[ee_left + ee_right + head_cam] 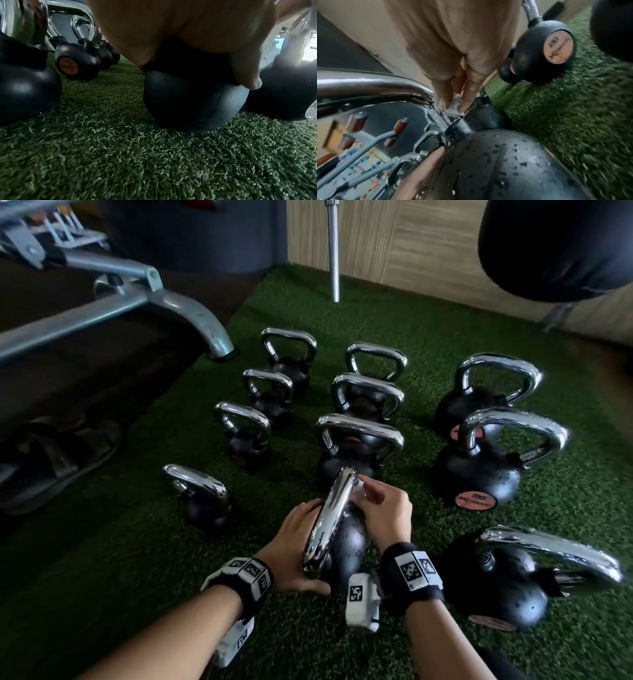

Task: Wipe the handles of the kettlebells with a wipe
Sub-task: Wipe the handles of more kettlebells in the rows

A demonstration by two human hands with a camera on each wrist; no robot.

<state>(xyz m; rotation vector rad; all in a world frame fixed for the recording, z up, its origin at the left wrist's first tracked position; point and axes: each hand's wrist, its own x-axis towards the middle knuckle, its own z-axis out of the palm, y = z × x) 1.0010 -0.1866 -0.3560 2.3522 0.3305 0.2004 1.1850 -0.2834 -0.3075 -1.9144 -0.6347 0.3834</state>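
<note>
A black kettlebell (347,542) with a chrome handle (329,518) stands on the green turf just in front of me, handle end-on to the head view. My left hand (298,546) grips its body from the left, thumb low at the front; in the left wrist view the palm covers the top of the ball (193,101). My right hand (371,498) pinches a small white wipe (359,486) against the far end of the handle. In the right wrist view the wipe (453,108) sits where the handle (436,119) bends down to the wet body (496,162).
Several other chrome-handled kettlebells stand in rows on the turf (120,559), one at the left (202,501), a large one at the right (479,474), another near my right wrist (507,573). A grey bench frame (137,302), sandals (58,453), an upright steel bar (334,251) and a black bag (555,248) surround them.
</note>
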